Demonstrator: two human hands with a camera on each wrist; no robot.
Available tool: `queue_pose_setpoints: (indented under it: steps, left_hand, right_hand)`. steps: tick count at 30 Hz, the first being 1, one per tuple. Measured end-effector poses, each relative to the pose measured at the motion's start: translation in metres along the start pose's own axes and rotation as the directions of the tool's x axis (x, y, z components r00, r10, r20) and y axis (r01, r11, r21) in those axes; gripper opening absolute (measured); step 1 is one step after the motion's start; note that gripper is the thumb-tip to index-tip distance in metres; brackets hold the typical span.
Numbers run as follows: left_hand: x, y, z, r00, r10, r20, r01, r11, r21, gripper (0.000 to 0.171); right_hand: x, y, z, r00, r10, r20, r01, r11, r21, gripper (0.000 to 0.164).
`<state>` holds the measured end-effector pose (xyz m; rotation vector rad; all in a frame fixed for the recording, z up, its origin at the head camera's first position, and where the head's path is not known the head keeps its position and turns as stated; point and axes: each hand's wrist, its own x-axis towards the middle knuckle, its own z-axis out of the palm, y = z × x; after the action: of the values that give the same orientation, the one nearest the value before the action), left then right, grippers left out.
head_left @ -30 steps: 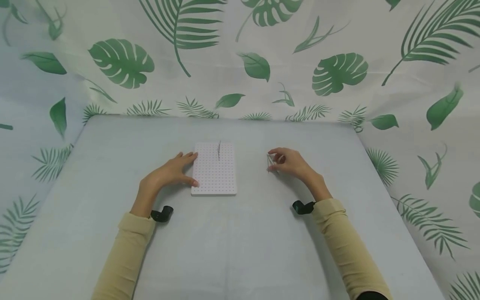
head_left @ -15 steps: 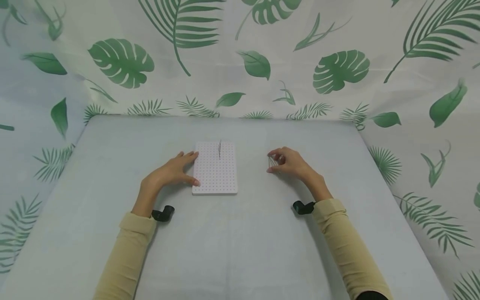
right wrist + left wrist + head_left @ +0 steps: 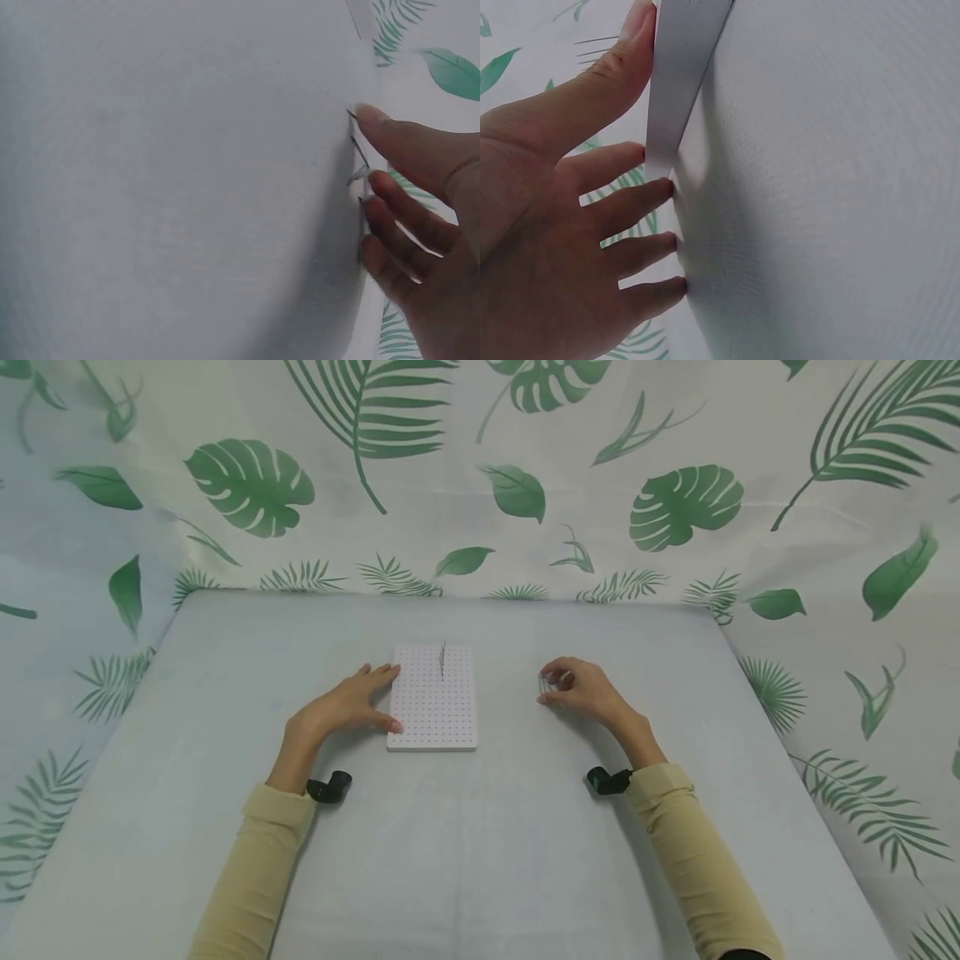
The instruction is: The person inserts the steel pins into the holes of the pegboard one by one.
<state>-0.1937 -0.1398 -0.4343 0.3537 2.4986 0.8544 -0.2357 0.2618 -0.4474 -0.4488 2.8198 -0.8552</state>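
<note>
A white board with a grid of small holes lies on the table. Several thin dark pins stand up from its far part. My left hand is spread along the board's left side, thumb on the near left corner and fingertips at the far left edge. In the left wrist view its thumb touches the board's side wall. To the right of the board, my right hand curls thumb and fingers around several loose thin pins. The right wrist view shows dark pin ends at its fingertips, low by the tabletop.
A white cloth covers the table. Leaf-print fabric rises behind it and on both sides. A black wrist camera sits at the left wrist, another black camera at the right.
Right index finger and thumb have drawn slightly closer together, and the pins between them look more bunched. My left hand stays on the board. The whole view has shifted a little.
</note>
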Motion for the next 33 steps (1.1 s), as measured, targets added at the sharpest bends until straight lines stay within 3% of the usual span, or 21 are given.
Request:
queue_pose_setpoints:
  steps: [6,11,33]
  left_hand:
    - [0.002,0.000,0.000,1.000,0.006,0.008,-0.006,1.000,0.006,0.102]
    - [0.003,-0.001,0.000,1.000,-0.002,0.007,0.002,1.000,0.003,0.102]
    - [0.001,0.000,0.001,1.000,0.003,-0.011,-0.003,1.000,0.008,0.101]
  right_hand:
    - [-0.001,0.002,0.006,0.990,-0.061,-0.130,0.063,0.998,0.012,0.029]
    - [0.000,0.002,0.010,0.979,-0.072,-0.192,0.077,0.997,0.019,0.023]
    - [0.013,-0.022,0.020,0.970,-0.087,-0.226,0.111,0.989,0.095,0.017]
